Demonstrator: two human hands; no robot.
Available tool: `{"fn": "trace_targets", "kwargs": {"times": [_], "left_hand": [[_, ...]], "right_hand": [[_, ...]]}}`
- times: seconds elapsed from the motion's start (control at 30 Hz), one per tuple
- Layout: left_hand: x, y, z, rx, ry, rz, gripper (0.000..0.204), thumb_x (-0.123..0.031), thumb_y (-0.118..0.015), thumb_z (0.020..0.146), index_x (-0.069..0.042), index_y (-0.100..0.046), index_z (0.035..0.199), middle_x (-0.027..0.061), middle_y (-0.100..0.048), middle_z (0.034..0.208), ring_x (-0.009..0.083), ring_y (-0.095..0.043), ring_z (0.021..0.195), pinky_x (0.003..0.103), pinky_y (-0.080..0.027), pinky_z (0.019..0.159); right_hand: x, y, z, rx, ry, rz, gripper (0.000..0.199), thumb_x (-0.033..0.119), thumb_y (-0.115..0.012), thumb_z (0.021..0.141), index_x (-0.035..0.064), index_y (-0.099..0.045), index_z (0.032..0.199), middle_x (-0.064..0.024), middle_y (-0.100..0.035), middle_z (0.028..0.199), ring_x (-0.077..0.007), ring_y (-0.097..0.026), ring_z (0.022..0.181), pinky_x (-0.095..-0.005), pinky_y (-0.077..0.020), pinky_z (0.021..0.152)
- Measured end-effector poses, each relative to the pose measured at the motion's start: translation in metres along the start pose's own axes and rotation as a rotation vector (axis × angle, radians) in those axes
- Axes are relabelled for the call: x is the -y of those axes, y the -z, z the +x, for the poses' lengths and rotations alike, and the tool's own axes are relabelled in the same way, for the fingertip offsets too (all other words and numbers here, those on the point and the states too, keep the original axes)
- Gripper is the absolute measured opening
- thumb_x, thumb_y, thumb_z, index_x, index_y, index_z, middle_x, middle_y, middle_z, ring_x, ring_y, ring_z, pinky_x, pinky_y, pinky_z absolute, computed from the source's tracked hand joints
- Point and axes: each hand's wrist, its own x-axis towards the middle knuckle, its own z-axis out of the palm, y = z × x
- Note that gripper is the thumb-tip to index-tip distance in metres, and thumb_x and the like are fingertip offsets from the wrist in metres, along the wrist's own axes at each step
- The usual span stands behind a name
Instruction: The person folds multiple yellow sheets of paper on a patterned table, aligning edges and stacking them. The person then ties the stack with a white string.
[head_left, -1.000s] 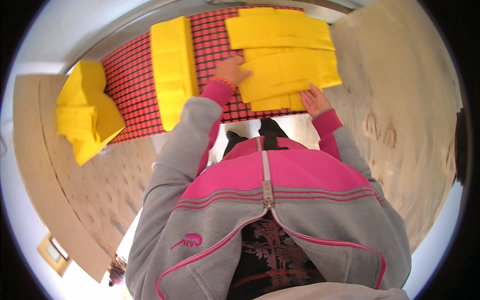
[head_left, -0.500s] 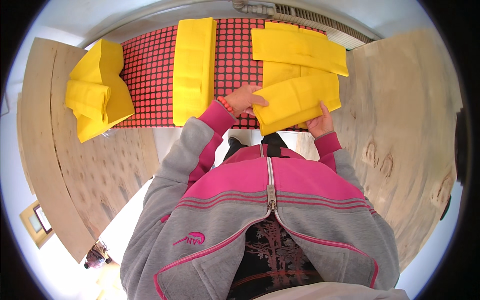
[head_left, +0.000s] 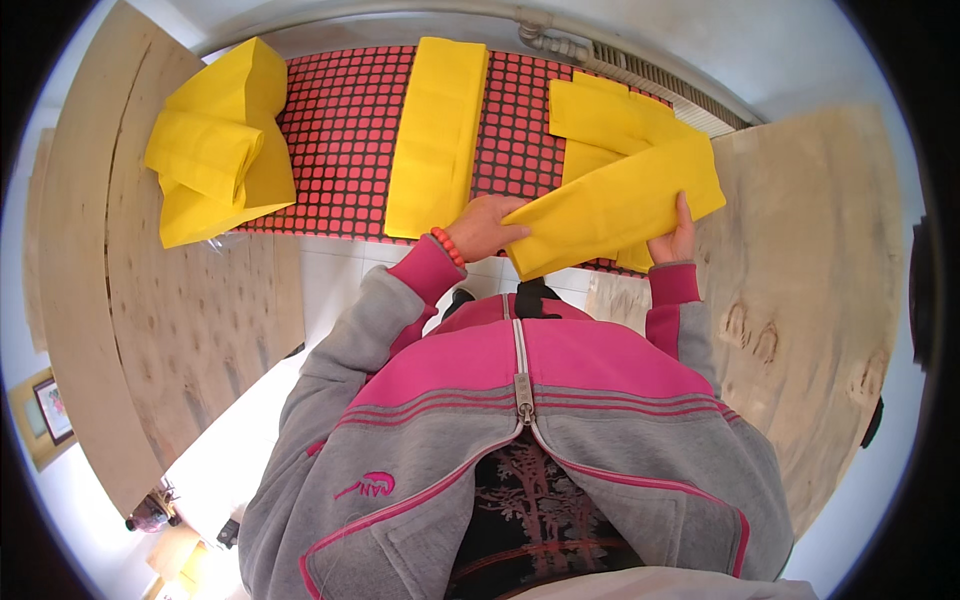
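Yellow folded sheet (head_left: 615, 210) slants over the right end of the red-and-black table covering (head_left: 340, 130), partly hiding a yellow pile (head_left: 600, 105). The left hand (head_left: 485, 230) pinches its left end; the right hand (head_left: 677, 240) grasps its near edge, fingers apparently underneath, though hidden. A long yellow bundle (head_left: 435, 140) lies just left.

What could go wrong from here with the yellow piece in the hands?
1. The left hand and right hand hold the folded yellow piece only near its ends, so its folds might open.
2. In view it overlaps the other yellow pieces, so it may nudge them askew.
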Motion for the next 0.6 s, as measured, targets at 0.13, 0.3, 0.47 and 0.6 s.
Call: {"fn": "trace_targets", "kwargs": {"times": [0.13,0.3,0.47,0.6], "left_hand": [[0.001,0.025,-0.045,-0.033,0.2,-0.156,0.03,-0.016,-0.065,0.089,0.002,-0.065,0.113,0.0088,-0.068,0.093,0.0141,-0.066,0.081,0.028,-0.054,0.07],[0.014,0.041,-0.102,-0.216,0.258,-0.356,0.031,-0.017,-0.064,0.092,0.002,-0.063,0.116,0.0045,-0.068,0.097,0.0105,-0.064,0.081,0.025,-0.054,0.068],[0.027,0.045,-0.13,-0.365,0.305,-0.549,0.037,-0.019,-0.065,0.093,0.002,-0.059,0.123,0.0059,-0.068,0.103,0.0117,-0.067,0.087,0.024,-0.056,0.071],[0.035,0.056,-0.136,-0.457,0.326,-0.644,0.038,-0.019,-0.066,0.092,0.0,-0.058,0.124,0.0065,-0.069,0.104,0.0129,-0.068,0.087,0.023,-0.057,0.07]], "right_hand": [[-0.029,-0.052,0.018,0.084,-0.014,-0.087,0.041,0.022,-0.06,0.098,0.0064,-0.051,0.135,-0.0084,-0.056,0.136,-0.0261,-0.052,0.125,-0.0441,-0.0407,0.108],[-0.088,-0.115,0.048,0.143,-0.153,-0.204,0.038,0.016,-0.062,0.096,0.0037,-0.054,0.13,-0.0096,-0.06,0.128,-0.0261,-0.057,0.119,-0.0429,-0.0448,0.105],[-0.145,-0.163,0.087,0.202,-0.309,-0.356,0.038,0.014,-0.063,0.094,0.0009,-0.054,0.129,-0.0122,-0.06,0.127,-0.027,-0.059,0.117,-0.0427,-0.0482,0.101],[-0.18,-0.187,0.118,0.286,-0.408,-0.415,0.039,0.013,-0.064,0.093,-0.0004,-0.054,0.128,-0.013,-0.061,0.126,-0.0278,-0.06,0.115,-0.0429,-0.0491,0.1]]}}
